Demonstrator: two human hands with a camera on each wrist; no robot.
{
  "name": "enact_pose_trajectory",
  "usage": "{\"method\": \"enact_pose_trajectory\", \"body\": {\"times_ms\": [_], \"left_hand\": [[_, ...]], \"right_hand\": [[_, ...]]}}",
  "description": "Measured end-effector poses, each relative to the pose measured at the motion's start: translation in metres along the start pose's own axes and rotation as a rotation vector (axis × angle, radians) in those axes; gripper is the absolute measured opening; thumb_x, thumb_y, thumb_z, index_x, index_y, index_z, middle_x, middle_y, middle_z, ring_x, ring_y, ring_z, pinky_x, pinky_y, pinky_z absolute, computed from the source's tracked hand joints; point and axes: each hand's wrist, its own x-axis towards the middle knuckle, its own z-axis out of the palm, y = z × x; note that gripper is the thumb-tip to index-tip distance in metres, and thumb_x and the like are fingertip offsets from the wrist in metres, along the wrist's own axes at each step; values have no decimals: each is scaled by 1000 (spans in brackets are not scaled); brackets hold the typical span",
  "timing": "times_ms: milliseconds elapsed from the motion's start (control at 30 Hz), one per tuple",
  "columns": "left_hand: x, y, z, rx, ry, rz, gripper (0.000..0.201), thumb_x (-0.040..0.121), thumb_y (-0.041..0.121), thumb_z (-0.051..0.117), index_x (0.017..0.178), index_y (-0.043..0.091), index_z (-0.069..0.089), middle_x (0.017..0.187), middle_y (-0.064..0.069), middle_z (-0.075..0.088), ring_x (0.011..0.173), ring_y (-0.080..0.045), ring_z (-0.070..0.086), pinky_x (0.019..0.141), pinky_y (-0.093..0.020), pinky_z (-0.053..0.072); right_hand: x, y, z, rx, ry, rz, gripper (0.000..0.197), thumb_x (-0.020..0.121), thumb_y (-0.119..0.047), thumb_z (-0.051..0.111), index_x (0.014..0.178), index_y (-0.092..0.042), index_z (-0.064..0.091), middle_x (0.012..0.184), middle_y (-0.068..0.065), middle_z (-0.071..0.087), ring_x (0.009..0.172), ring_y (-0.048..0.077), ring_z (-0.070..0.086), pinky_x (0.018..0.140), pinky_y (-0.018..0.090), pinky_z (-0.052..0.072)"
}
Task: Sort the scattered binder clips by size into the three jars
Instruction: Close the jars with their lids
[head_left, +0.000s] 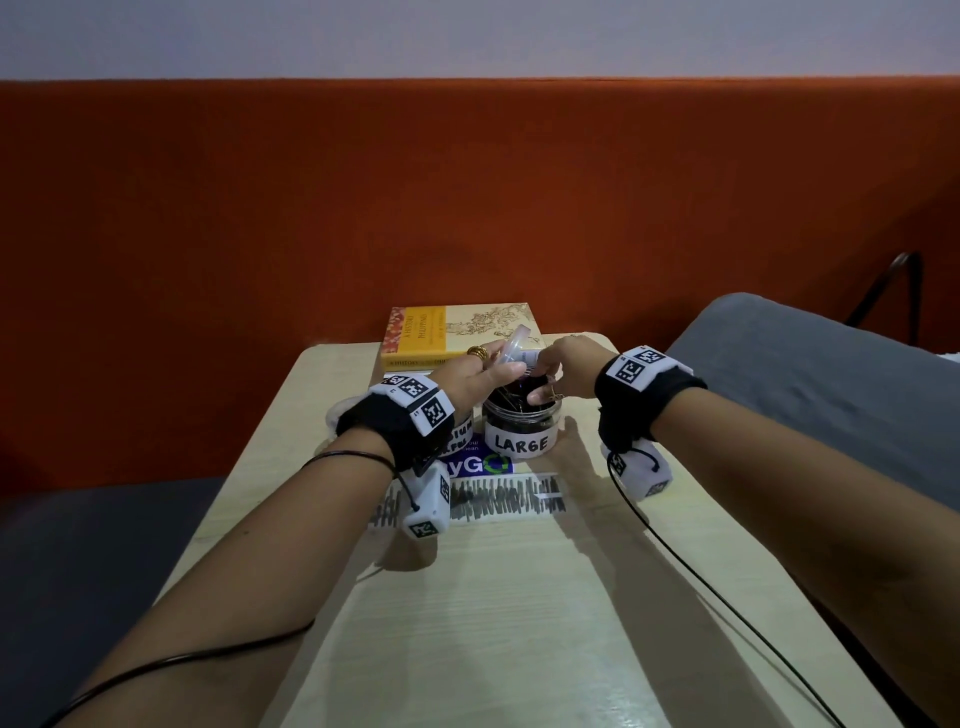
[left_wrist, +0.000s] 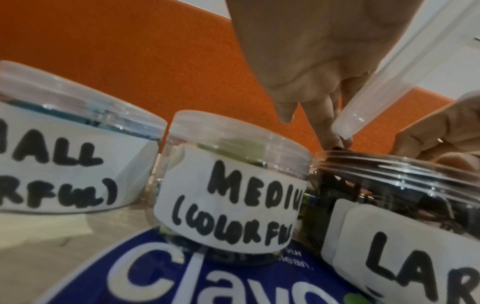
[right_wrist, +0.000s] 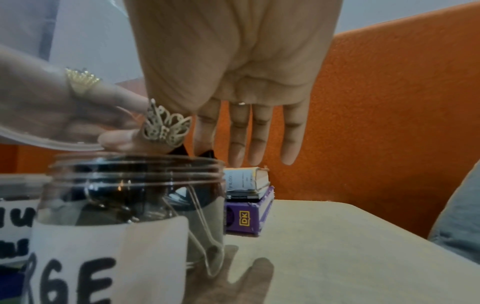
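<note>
The open LARGE jar stands mid-table with black binder clips inside. My left hand holds its clear lid tilted above the jar's far left rim. My right hand pinches a black binder clip between thumb and index finger at the jar's mouth, with the other fingers straight. The MEDIUM jar and the SMALL jar stand to the left with their lids on.
A stack of books lies behind the jars at the table's far edge. A blue sticker sits under the jars. An orange sofa back rises behind, and a grey cushion lies to the right. Cables trail from both wrists.
</note>
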Motion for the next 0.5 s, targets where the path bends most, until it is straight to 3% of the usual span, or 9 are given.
{"method": "enact_pose_trajectory", "body": {"times_ms": [67,133,167,233,300,367,433,500], "left_hand": [[-3,4,-1,-55,25,-22,87,69,70,46,137,15,46,138,-4,52,119,-20,53,93,-34,40],[3,6,-4,-41,95,-52,94,67,72,53,130,2,49,142,-5,48,123,-26,52,87,-34,40],[6,8,-6,24,132,-68,95,68,71,57,129,-2,48,143,-6,46,124,-29,51,87,-36,41],[10,14,-6,171,188,-91,85,77,60,61,136,2,43,143,-9,39,130,-29,43,98,-39,40],[15,19,-4,295,142,-95,81,77,60,61,135,5,47,145,-10,32,128,-29,43,102,-39,41],[22,19,4,374,21,-118,81,77,63,59,132,6,51,147,-9,26,127,-30,42,105,-40,40],[30,13,16,490,-67,-131,85,75,69,55,129,4,52,142,-8,28,125,-31,41,103,-42,41],[39,8,30,581,-53,-117,86,76,71,51,133,7,48,143,-11,28,129,-32,34,105,-42,37]], "right_hand": [[-1,0,0,12,-15,3,49,83,-38,67,126,-17,60,123,10,62,112,28,57,93,33,45],[-3,5,2,123,-12,14,46,87,-33,64,130,-18,58,127,9,58,116,27,55,91,30,43],[-3,8,5,235,10,20,45,89,-31,62,131,-18,56,129,8,58,118,25,54,90,28,41],[-2,17,11,517,107,82,41,94,-25,53,134,-13,53,128,10,58,111,24,56,85,28,41],[0,21,15,808,173,220,43,99,-29,41,134,-6,51,119,15,58,98,22,54,80,32,43],[1,22,16,1010,159,321,53,100,-40,31,133,-3,50,120,17,56,97,24,51,81,36,42],[-1,19,16,1057,84,358,62,99,-49,23,135,-5,47,128,18,55,102,27,52,86,39,44],[-2,15,17,1067,14,366,60,100,-48,20,136,-7,44,132,18,53,109,31,53,92,44,45]]}}
